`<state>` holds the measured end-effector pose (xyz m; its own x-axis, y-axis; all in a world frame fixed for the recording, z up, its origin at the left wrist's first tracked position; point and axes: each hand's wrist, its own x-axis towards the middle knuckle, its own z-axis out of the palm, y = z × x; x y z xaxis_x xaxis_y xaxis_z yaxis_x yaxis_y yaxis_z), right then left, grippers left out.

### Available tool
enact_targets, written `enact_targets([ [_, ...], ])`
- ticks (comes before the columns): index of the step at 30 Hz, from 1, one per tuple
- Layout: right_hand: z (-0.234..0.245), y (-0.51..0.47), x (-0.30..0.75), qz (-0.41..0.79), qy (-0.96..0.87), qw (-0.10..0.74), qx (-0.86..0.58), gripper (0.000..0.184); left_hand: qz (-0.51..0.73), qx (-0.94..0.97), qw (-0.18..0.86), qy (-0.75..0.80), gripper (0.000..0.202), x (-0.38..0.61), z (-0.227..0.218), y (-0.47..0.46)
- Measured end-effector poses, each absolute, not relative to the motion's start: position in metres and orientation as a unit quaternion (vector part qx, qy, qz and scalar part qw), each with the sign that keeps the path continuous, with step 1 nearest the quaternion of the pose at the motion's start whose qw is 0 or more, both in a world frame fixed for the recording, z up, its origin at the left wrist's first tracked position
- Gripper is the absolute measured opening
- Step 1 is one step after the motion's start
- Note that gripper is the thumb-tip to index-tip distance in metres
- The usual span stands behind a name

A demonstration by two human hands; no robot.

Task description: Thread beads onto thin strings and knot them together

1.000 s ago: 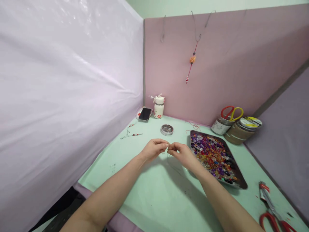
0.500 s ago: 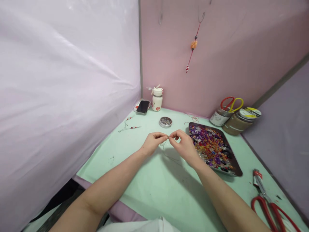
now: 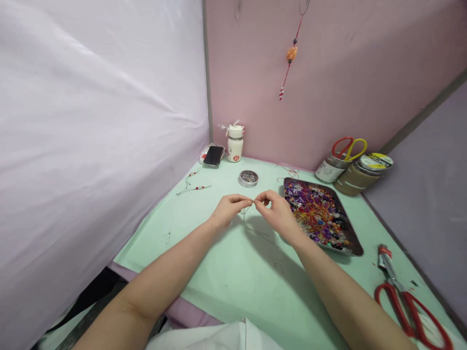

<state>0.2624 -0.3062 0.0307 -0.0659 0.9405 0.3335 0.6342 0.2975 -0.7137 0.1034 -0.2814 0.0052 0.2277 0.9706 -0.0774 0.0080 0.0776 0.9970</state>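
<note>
Thin thread [image 3: 251,224] pinched between both hands.

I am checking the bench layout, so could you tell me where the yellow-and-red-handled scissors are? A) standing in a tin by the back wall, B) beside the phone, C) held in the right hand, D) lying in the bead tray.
A: the yellow-and-red-handled scissors stand handles-up in a tin by the pink back wall, beyond the bead tray.

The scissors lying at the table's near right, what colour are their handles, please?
Red, on the scissors; the head view shows it.
</note>
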Motion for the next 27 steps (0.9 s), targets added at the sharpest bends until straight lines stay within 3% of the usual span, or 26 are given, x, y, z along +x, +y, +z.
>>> enact_targets([
  [13,0.009,-0.3,0.252,0.346,-0.661,0.374,-0.55,0.02,0.431,0.464,0.648,0.422,0.023,0.102,0.006,-0.279],
  [17,0.009,-0.3,0.258,0.17,-0.725,0.356,-0.566,0.01,0.443,0.446,0.656,0.418,0.025,0.101,0.007,-0.278],
  [21,0.006,-0.298,0.269,-0.043,-0.779,0.267,-0.565,0.01,0.43,0.412,0.696,0.402,0.029,0.097,0.012,-0.279],
  [24,0.007,-0.299,0.27,-0.065,-0.789,0.243,-0.56,0.01,0.401,0.384,0.731,0.397,0.03,0.095,0.013,-0.278],
  [27,0.012,-0.303,0.265,-0.055,-0.807,0.304,-0.504,0.015,0.382,0.361,0.754,0.394,0.028,0.095,0.012,-0.277],
])
